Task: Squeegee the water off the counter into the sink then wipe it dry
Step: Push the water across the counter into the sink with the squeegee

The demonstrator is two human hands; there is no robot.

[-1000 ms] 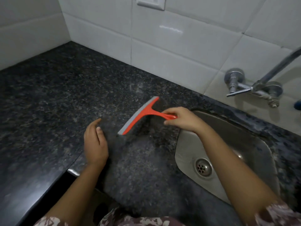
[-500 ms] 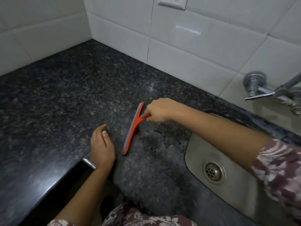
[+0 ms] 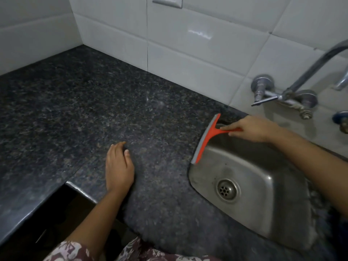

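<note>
An orange squeegee with a grey rubber blade lies along the left rim of the steel sink. My right hand grips its handle from over the basin, fingers curled round it. On the dark speckled granite counter my left hand rests palm down with relaxed fingers, well left of the sink. The counter looks dull and streaked near the sink; I cannot make out standing water.
A wall-mounted chrome tap with a long spout juts out over the sink at the right. White tiled walls close off the back and left. The counter's front edge steps inward at a corner by my left wrist.
My right hand has pulled the squeegee rightward across the counter from beside my left hand to the sink's left rim. My left hand stays in place on the counter.
</note>
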